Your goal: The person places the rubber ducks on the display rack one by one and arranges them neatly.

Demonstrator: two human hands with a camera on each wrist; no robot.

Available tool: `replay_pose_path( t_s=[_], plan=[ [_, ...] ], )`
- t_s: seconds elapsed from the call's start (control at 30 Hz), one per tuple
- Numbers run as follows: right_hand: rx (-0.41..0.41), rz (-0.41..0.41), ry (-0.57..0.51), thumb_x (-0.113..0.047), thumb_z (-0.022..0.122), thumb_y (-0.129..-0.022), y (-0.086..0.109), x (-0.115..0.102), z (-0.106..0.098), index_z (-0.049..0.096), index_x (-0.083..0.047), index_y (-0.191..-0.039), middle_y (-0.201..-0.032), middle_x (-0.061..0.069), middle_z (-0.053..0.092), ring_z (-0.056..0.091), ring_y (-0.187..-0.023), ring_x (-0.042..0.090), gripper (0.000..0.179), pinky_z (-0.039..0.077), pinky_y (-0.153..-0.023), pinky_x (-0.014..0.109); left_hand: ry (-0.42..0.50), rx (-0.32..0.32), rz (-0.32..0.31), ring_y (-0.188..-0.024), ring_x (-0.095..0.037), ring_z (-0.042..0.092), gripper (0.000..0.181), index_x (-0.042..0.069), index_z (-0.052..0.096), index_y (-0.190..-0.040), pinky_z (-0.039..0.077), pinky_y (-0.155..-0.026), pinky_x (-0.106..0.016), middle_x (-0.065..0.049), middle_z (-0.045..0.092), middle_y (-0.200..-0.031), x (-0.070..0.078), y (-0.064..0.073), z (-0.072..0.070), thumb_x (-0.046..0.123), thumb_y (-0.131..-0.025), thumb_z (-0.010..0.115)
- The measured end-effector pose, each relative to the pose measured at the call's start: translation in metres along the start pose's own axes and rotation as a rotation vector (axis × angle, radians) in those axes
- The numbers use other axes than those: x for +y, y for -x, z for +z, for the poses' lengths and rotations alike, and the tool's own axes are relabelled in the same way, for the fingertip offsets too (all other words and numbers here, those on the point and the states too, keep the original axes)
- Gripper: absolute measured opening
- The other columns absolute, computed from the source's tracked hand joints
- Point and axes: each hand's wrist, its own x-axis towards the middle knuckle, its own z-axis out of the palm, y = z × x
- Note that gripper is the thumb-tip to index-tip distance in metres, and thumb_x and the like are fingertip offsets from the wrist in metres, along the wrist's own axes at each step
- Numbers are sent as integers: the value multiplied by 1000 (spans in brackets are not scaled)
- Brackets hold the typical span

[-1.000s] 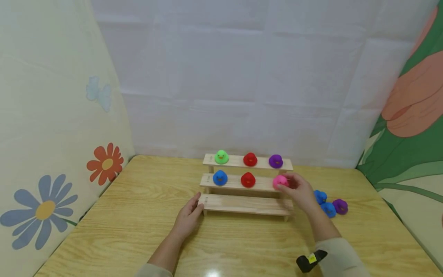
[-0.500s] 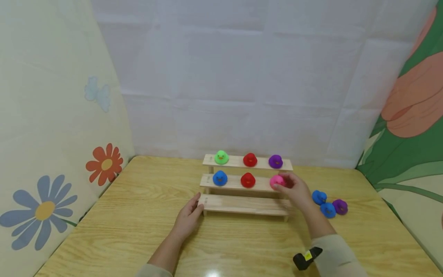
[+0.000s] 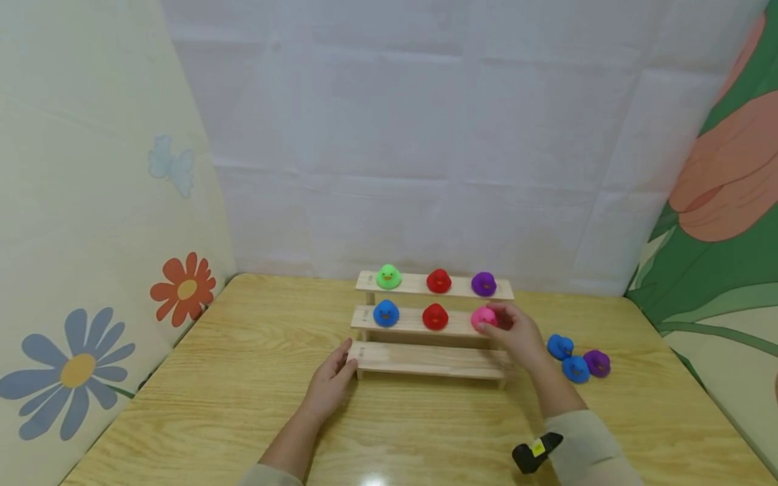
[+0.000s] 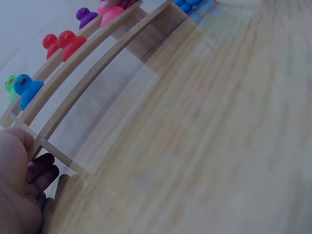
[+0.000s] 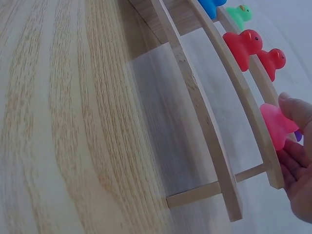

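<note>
Right hand (image 3: 518, 335) has the pink duck (image 3: 483, 317) pinched between thumb and fingers, at the right end of the middle shelf (image 3: 411, 318). Left hand (image 3: 330, 383) grips the left end of the bottom shelf (image 3: 431, 358), thumb in front, finger behind.

Risks, my read:
- Duck tips or drops off the middle shelf if let go too near an edge; the board is narrow and the right end is close.
- Fingers snag the duck on release and drag it out of line with the red duck (image 3: 435, 316).
- Knuckles could clip the purple duck (image 3: 483, 284) on the top shelf (image 3: 413, 281), which sits just behind.
- Rack could shift if the right hand bumps it or the left pulls; all six ducks on it would shake.
- Right forearm passes near the loose blue ducks (image 3: 575, 369); a careless swing could knock them.

Hard to see: right hand covers the middle shelf's right tip in the head view. Can't confirm the pink duck's base sits fully flat. Right wrist view mostly hides the purple duck; left wrist view cuts off the right hand.
</note>
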Motion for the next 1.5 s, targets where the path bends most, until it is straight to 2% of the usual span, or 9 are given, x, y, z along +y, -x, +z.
replay_pose_path(
  t_s=[0.4,0.7,0.93,1.13,1.5],
  plan=[
    [-16,-11,1,-24,71,-91,0,1,1,55,-5,-134,-128,20,60,56,-118,33,50,48,-104,46,2,1,-1,-140,-39,40,54,-4,30,-151,33,-117,-51,-28,41,-149,-1,1,0,17,-104,47],
    [-16,1,-59,-22,73,-89,4,4,-2,53,-7,-137,-134,18,58,55,-122,33,54,47,-106,45,-5,9,0,-138,-38,42,54,-4,31,-151,34,-116,-51,-27,43,-147,-3,0,1,16,-103,48],
    [17,10,-51,-21,73,-89,9,7,-13,52,-6,-138,-142,23,51,48,-132,39,54,41,-113,48,1,3,-4,-140,-38,40,54,-3,31,-151,33,-117,-51,-26,42,-149,-3,1,1,18,-104,47],
    [4,51,-14,-30,70,-92,15,12,-26,45,-5,-144,-149,23,43,37,-140,42,63,32,-118,50,11,-3,-9,-142,-38,36,55,-2,30,-152,31,-117,-51,-25,37,-153,-1,0,0,19,-104,47],
    [53,0,7,-24,67,-94,24,31,-41,44,2,-141,-147,24,46,41,-138,38,59,31,-119,47,4,-5,-25,-143,-38,34,55,-1,30,-152,30,-118,-51,-24,35,-154,-1,-2,0,20,-104,47]
  ],
)
